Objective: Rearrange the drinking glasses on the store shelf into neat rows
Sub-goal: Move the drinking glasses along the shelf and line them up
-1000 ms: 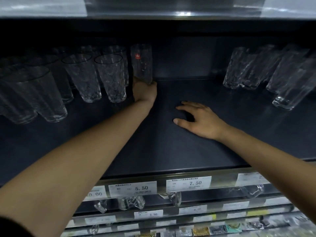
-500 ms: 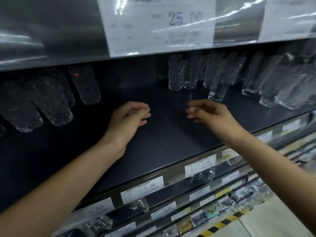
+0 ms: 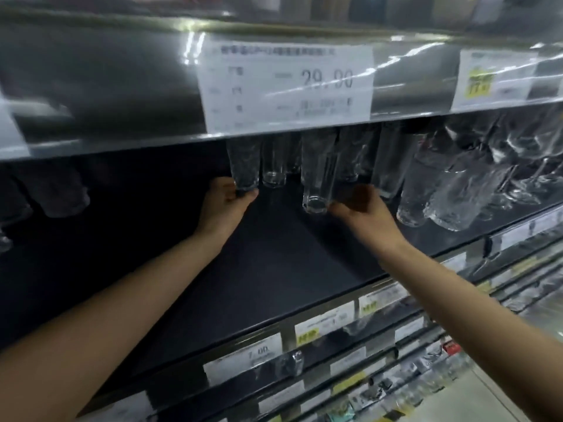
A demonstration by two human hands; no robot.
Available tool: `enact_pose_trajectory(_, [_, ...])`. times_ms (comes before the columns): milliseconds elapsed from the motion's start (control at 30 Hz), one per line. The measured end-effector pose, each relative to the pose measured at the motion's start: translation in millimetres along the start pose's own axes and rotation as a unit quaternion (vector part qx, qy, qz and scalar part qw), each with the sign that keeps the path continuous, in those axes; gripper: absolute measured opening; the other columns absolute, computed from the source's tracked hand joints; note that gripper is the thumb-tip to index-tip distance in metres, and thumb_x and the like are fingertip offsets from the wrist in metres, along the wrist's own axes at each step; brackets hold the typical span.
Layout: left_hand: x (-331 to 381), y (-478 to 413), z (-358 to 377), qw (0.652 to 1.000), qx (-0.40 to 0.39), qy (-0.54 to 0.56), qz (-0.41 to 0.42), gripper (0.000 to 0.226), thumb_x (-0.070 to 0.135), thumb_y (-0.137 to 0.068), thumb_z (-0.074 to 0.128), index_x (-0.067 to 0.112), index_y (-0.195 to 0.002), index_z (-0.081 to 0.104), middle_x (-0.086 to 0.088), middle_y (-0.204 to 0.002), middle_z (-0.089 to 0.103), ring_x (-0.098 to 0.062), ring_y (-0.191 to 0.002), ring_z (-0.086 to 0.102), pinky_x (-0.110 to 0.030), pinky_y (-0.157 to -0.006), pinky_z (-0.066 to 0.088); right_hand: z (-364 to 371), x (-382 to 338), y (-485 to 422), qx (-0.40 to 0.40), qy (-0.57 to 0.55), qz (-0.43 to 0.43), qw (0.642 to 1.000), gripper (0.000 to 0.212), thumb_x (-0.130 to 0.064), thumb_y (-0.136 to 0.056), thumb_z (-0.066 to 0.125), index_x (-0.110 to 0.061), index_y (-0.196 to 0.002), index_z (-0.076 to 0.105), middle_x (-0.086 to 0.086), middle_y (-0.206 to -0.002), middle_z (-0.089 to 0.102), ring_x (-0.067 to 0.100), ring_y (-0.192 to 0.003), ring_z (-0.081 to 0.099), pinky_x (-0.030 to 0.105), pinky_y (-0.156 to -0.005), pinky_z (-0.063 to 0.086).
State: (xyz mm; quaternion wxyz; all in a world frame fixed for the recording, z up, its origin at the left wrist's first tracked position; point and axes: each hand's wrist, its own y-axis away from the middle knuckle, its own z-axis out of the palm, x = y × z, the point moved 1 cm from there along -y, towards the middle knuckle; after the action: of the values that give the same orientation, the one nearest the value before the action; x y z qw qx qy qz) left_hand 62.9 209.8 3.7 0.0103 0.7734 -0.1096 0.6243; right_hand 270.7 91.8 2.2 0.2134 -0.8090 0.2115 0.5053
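A single camera worn on the person's head gives the only view. It looks from in front of the dark shelf [image 3: 274, 269], from slightly above its board, facing forward and a little down. The shelf's front edge slants from lower left to upper right across the picture. The camera is close. Both bare forearms enter from the bottom edge, and the left hand [image 3: 227, 205] and right hand [image 3: 362, 214] reach the glasses [image 3: 316, 178] at the back of the shelf. Just above the shelf, a price label [image 3: 286, 86] fills the upper middle. Below the shelf, lower price strips [image 3: 243, 357] and a patch of floor [image 3: 502, 397] show at lower right. The whole picture is blurred.
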Motion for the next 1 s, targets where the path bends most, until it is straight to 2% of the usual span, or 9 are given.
enact_pose_trajectory(67, [-6.7,-26.2,15.7,0.999,0.041,0.012,-0.005,0.024,0.027,-0.085,0.075,0.026,-0.099,0.055,0.012,-0.093,0.057,-0.009,-0.095,0.058,-0.019,-0.079,0.045,4.5,4.7,-17.9,-0.019,0.003,0.002,1.000,0.068,-0.043,-0.080,0.077,-0.022,-0.135,0.043,-0.007,-0.124,0.060,0.017,-0.116,0.058,0.037,-0.100,0.047])
enact_pose_trajectory(167, [-20.5,-63.7,28.3,0.997,0.078,0.023,-0.020,0.067,0.035,-0.079,0.078,0.014,-0.133,0.047,0.003,-0.120,0.060,-0.017,-0.109,0.059,-0.030,-0.096,0.048,13.7,8.5,-38.0,-0.045,-0.007,-0.018,0.999,0.066,-0.037,-0.083,0.078,-0.026,-0.136,0.040,-0.013,-0.119,0.056,0.007,-0.110,0.054,0.021,-0.090,0.041])
enact_pose_trajectory(300, [-28.8,-102.2,34.2,0.993,0.108,0.043,-0.024,0.091,0.037,-0.072,0.084,0.011,-0.145,0.037,-0.003,-0.137,0.056,-0.020,-0.119,0.057,-0.035,-0.103,0.047,27.4,12.5,-59.9,-0.054,-0.029,-0.037,0.997,0.054,-0.032,-0.082,0.080,-0.031,-0.117,0.039,-0.016,-0.106,0.057,-0.008,-0.087,0.054,0.001,-0.068,0.040])
enact_pose_trajectory(367, [-29.0,-112.3,36.0,0.993,0.102,0.054,-0.024,0.096,0.036,-0.071,0.086,0.011,-0.148,0.032,-0.002,-0.138,0.053,-0.018,-0.120,0.055,-0.034,-0.104,0.046,34.9,13.8,-68.3,-0.050,-0.048,-0.037,0.997,0.057,-0.033,-0.080,0.082,-0.028,-0.118,0.039,-0.011,-0.114,0.059,0.001,-0.097,0.058,0.006,-0.078,0.045])
enact_pose_trajectory(433, [-32.6,-119.4,37.2,0.995,0.081,0.052,-0.013,0.096,0.034,-0.070,0.087,0.013,-0.147,0.034,-0.002,-0.136,0.056,-0.017,-0.119,0.057,-0.034,-0.104,0.047,41.8,16.1,-75.2,-0.049,-0.059,-0.034,0.996,0.064,-0.037,-0.077,0.083,-0.024,-0.124,0.041,-0.007,-0.126,0.059,0.009,-0.112,0.058,0.021,-0.095,0.047])
enact_pose_trajectory(567, [-37.9,-127.2,39.9,0.997,0.059,0.032,0.024,0.094,0.039,-0.060,0.090,0.017,-0.139,0.045,0.002,-0.127,0.062,-0.013,-0.113,0.061,-0.035,-0.100,0.050,51.9,20.4,-83.1,-0.050,-0.080,-0.031,0.995,0.066,-0.033,-0.077,0.083,-0.024,-0.128,0.042,-0.010,-0.122,0.060,0.009,-0.112,0.059,0.023,-0.096,0.046])
enact_pose_trajectory(767, [-32.4,-123.1,37.2,0.997,0.058,0.003,0.049,0.068,0.022,-0.072,0.086,0.014,-0.131,0.054,0.001,-0.122,0.066,-0.012,-0.110,0.063,-0.030,-0.097,0.051,53.5,18.4,-84.5,-0.034,-0.094,-0.029,0.995,0.059,-0.023,-0.081,0.080,-0.021,-0.128,0.045,-0.015,-0.103,0.061,-0.006,-0.084,0.057,0.002,-0.059,0.041])
enact_pose_trajectory(900, [-28.6,-102.1,21.3,0.997,0.051,-0.038,0.046,0.057,0.024,-0.073,0.084,0.016,-0.124,0.059,0.002,-0.117,0.067,-0.011,-0.105,0.063,-0.028,-0.091,0.052,56.5,11.2,-75.5,-0.056,-0.098,-0.018,0.993,0.056,-0.019,-0.080,0.082,-0.015,-0.126,0.050,-0.010,-0.100,0.065,-0.002,-0.085,0.063,0.006,-0.056,0.045])
enact_pose_trajectory(1000, [-23.3,-73.7,-0.1,0.997,0.028,-0.059,0.049,0.039,0.023,-0.075,0.083,0.021,-0.109,0.064,0.003,-0.108,0.069,-0.011,-0.101,0.065,-0.023,-0.083,0.053,61.5,6.3,-59.9,-0.102,-0.113,-0.013,0.988,0.045,-0.011,-0.080,0.080,-0.009,-0.119,0.057,-0.006,-0.092,0.068,-0.007,-0.067,0.065,0.008,-0.051,0.046])
